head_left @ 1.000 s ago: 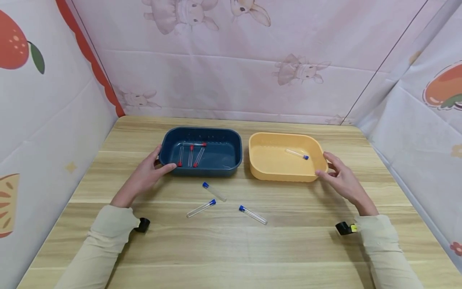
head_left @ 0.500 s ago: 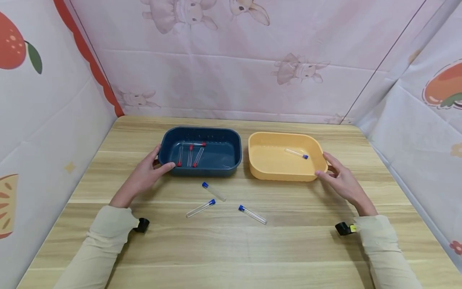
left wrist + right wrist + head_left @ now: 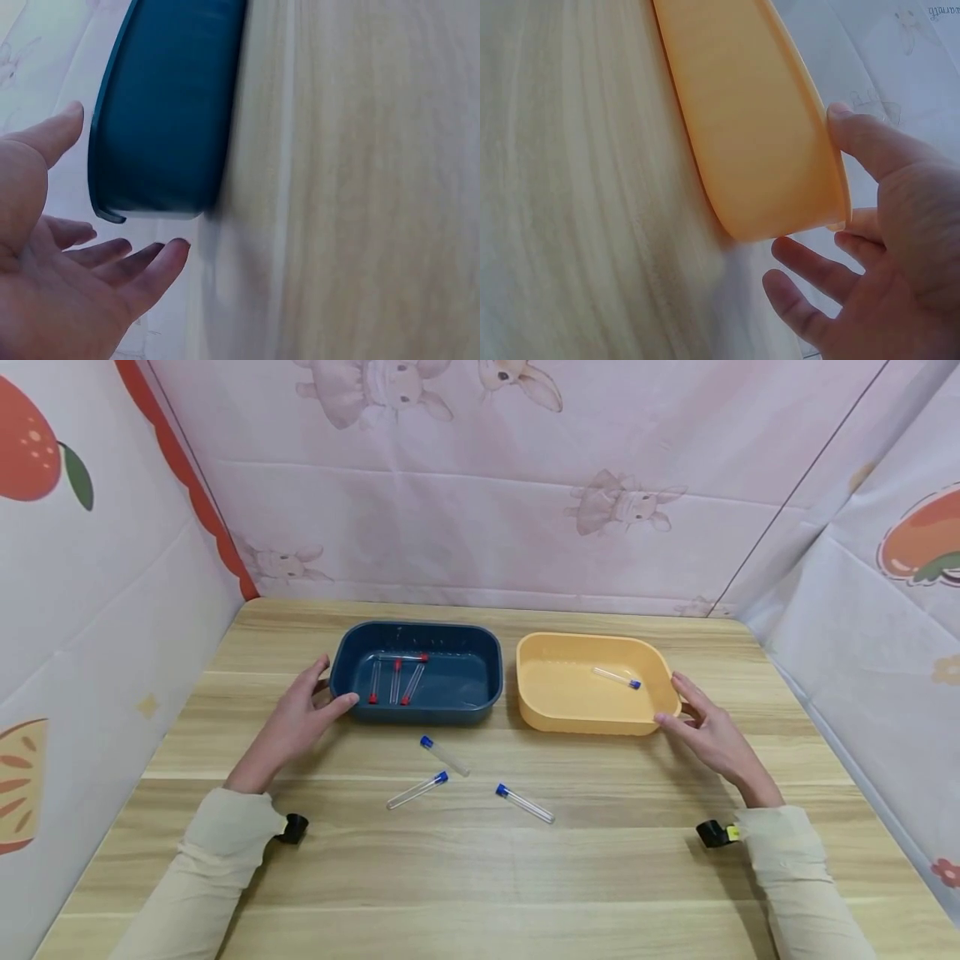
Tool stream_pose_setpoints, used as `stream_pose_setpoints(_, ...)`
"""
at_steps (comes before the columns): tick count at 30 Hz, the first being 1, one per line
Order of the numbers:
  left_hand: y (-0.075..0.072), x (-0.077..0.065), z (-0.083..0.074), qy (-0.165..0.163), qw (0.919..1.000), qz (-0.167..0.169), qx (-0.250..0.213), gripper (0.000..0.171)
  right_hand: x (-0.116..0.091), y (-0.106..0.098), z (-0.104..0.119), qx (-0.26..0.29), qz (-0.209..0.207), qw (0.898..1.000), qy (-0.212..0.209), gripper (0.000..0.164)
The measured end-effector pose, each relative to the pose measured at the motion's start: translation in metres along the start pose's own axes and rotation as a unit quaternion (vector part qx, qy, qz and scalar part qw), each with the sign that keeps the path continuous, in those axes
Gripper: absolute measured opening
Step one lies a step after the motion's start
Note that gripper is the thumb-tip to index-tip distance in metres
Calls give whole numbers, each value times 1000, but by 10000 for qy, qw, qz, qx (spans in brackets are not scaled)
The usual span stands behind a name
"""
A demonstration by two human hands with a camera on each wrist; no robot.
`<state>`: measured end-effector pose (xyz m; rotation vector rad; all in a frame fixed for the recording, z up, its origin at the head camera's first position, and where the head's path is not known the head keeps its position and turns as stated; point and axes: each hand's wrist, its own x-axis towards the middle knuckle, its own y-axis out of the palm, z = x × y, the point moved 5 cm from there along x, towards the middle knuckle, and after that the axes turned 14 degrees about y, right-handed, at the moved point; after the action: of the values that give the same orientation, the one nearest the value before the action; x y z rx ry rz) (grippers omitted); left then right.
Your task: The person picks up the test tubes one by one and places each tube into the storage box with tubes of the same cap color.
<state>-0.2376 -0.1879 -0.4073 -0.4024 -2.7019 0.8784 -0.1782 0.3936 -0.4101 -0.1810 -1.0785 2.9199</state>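
Note:
A dark blue plastic bin (image 3: pixel 427 714) stands at the back left with several red-capped test tubes (image 3: pixel 396 682) lying in it. My left hand (image 3: pixel 294 720) is beside its left end, fingers spread and loosely bent; the left wrist view shows a gap between them and the bin wall (image 3: pixel 169 112). To the right, a yellow bin (image 3: pixel 585 723) has one blue-capped test tube (image 3: pixel 617 678) inside. Its right end is between the thumb and fingers of my right hand (image 3: pixel 708 733). In the right wrist view the thumb touches the yellow rim; some fingertips are hidden behind it.
Three blue-capped tubes lie on the wooden table in front of the bins: an angled tube (image 3: pixel 446 756), a tube (image 3: pixel 417 791) nearer me, and a tube (image 3: pixel 525 803) to the right. Printed cloth walls (image 3: pixel 480 527) enclose the table at the back and sides.
My left hand has drawn slightly left, away from the dark blue bin's end. The right hand, both bins and the tubes have hardly shifted.

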Motion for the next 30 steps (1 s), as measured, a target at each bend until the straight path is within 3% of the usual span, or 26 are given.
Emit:
stream_pose_setpoints(8, -13, -7, -20, 308, 9942, -932, 433, 78, 2, 0, -2, -21, -52, 10000, 22, 78)
stream_pose_setpoints(13, -17, -15, -43, 780, 9816, -1590, 708, 62, 0, 0, 0, -14, -56, 10000, -51, 78)
stream_pose_setpoints(16, -15, -21, -58, 1111, 9737, -1815, 811, 54, -1, 0, 1, 34, -58, 9999, -75, 78)
stream_pose_setpoints(21, -3, -31, -76, 1484, 9709, -1625, 940, 48, -1, 1, -1, 78, -106, 9998, -125, 77)
stream_pose_setpoints(24, 8, -35, -82, 1608, 9728, -1262, 1089, 46, -1, 1, -1, 94, -147, 9998, -116, 77)
stream_pose_setpoints(30, 32, -43, -90, 1538, 9807, -532, 1086, 46, 0, 1, -1, 170, -165, 9996, -121, 77)
